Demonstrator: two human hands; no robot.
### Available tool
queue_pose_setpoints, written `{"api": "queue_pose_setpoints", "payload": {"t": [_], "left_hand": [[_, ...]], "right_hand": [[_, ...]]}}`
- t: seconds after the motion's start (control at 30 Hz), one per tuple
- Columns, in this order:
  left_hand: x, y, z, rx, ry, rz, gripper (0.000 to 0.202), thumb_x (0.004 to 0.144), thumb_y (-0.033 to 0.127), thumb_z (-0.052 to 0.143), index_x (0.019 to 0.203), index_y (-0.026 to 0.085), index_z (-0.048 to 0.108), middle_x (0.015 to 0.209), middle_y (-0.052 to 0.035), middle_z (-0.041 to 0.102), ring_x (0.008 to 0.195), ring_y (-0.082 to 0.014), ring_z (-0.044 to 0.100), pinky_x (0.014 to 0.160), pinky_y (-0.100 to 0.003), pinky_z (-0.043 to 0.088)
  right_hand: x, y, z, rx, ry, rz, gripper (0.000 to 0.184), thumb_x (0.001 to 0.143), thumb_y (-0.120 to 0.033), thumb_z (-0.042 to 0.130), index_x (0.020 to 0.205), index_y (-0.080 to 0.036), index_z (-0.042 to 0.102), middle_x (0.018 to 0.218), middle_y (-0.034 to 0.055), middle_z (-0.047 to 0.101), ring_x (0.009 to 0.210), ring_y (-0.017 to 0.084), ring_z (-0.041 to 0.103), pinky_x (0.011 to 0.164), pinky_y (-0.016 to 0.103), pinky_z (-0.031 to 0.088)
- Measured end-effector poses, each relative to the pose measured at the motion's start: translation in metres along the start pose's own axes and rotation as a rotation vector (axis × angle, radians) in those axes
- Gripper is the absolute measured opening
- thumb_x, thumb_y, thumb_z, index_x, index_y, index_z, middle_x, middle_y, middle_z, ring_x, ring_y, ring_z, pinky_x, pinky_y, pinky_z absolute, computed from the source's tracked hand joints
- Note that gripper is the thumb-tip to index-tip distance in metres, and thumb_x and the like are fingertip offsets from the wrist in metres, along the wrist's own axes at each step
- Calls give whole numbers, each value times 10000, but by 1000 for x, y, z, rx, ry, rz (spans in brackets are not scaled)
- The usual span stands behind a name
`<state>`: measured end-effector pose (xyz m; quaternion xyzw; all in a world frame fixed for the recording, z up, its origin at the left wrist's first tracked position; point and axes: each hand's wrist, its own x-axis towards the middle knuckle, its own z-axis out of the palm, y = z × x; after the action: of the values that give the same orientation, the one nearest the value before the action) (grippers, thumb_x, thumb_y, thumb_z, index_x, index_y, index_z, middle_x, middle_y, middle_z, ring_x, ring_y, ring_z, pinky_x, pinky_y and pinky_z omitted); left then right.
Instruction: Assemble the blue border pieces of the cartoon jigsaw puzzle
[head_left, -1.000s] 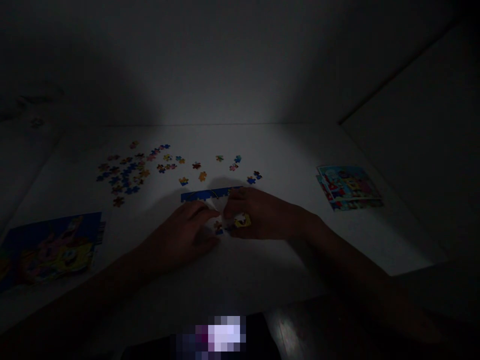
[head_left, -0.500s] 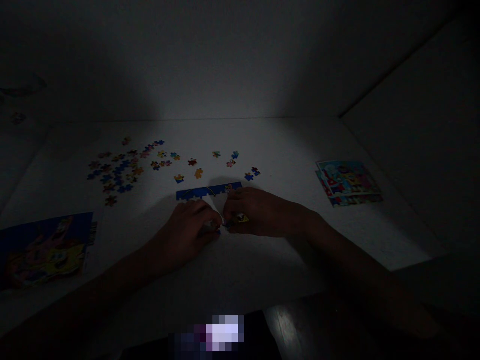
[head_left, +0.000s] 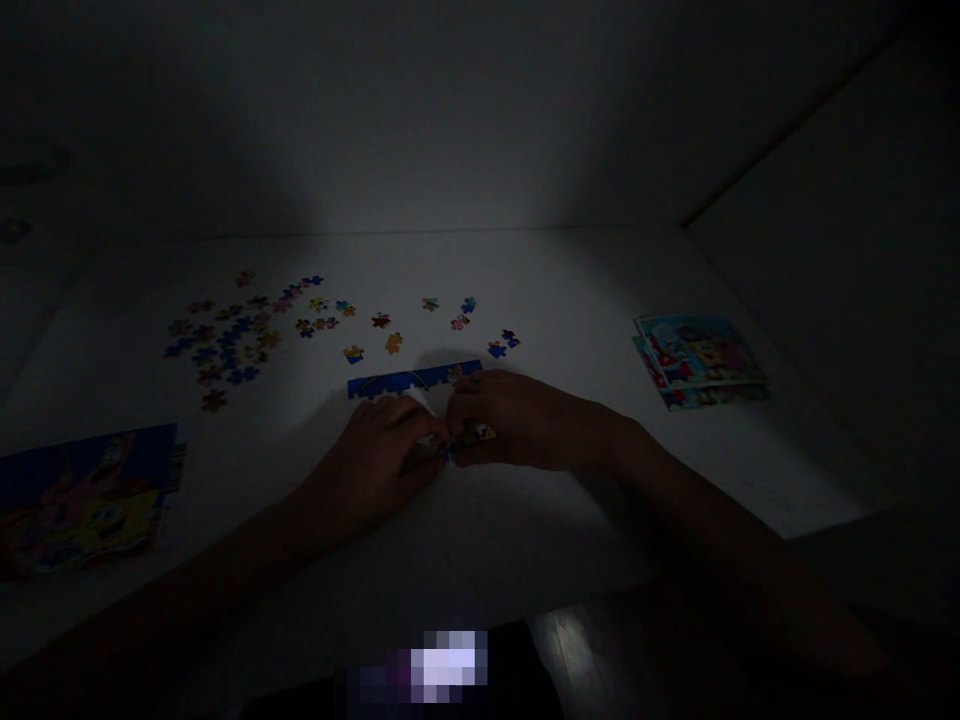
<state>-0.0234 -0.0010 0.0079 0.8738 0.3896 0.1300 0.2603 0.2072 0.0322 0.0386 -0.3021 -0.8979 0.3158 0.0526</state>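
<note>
In dim light, my left hand (head_left: 386,440) pinches a small jigsaw piece (head_left: 448,451), mostly covered by the fingers. Facing it, my right hand (head_left: 517,415) is closed on jigsaw pieces (head_left: 484,432) of which a yellowish bit shows under the palm. The fingertips of both hands nearly meet; whether the pieces between them are interlocked I cannot tell. Just beyond my hands lies a joined blue strip of puzzle (head_left: 397,382), its near edge notched. The right fingers cover its right end in part.
Loose jigsaw pieces (head_left: 232,340) are heaped at the back left, with several scattered pieces (head_left: 394,343) across the middle. A blue picture sheet (head_left: 90,500) with cartoon figures lies at the left. Colourful picture cards (head_left: 701,355) are stacked at the right. A wall (head_left: 480,130) stands behind the table.
My left fingers have moved slightly right, bringing the jigsaw piece up against what my right hand holds. The view has shifted a little; the rest lies as before.
</note>
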Motion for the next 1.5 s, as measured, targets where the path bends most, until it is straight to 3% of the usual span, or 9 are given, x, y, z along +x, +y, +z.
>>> {"api": "queue_pose_setpoints", "payload": {"t": [0.47, 0.67, 0.73, 1.1, 1.27, 1.5], "left_hand": [[-5, -3, -3, 24, 34, 74, 205, 932, 332, 657, 1119, 250, 667, 1091, -44, 682, 1024, -256, 624, 881, -422, 504], [-10, -8, -8, 131, 178, 344, 197, 1028, 229, 493, 1067, 188, 682, 1013, -58, 701, 905, -203, 635, 797, -347, 503], [-10, -8, -9, 165, 206, 373, 205, 1033, 220, 484, 1051, 178, 684, 990, -60, 708, 882, -202, 637, 778, -345, 504], [-7, -6, -1, 134, 153, 170, 229, 993, 319, 543, 1143, 207, 676, 1103, -82, 682, 996, -241, 631, 848, -403, 531], [-5, -6, -4, 35, 63, 105, 180, 969, 313, 584, 1101, 230, 673, 1114, -55, 681, 1036, -243, 622, 883, -418, 509], [-4, -4, -4, 28, 59, 94, 157, 949, 307, 581, 1048, 215, 659, 1079, -58, 670, 1010, -246, 613, 892, -413, 514]], "right_hand": [[0, -1, -2, -12, -13, 1, 154, 870, -273, 779, 941, -189, 670, 936, 29, 665, 915, 190, 602, 800, 322, 415], [1, -5, -4, -31, -44, 38, 161, 865, -263, 785, 928, -174, 666, 946, 43, 662, 919, 201, 599, 795, 324, 409], [1, -4, -3, -36, -37, 26, 166, 867, -272, 785, 927, -176, 664, 944, 42, 658, 924, 202, 596, 800, 325, 408], [-1, -2, -1, 13, -22, 37, 140, 875, -255, 769, 960, -193, 677, 979, 43, 669, 936, 208, 603, 812, 340, 419], [-1, -4, -2, 8, -32, 37, 127, 881, -242, 759, 949, -183, 669, 977, 47, 658, 919, 202, 596, 813, 342, 419], [-2, -2, -1, 9, -19, 26, 138, 887, -267, 755, 956, -195, 660, 993, 49, 657, 921, 206, 591, 809, 347, 427]]}}
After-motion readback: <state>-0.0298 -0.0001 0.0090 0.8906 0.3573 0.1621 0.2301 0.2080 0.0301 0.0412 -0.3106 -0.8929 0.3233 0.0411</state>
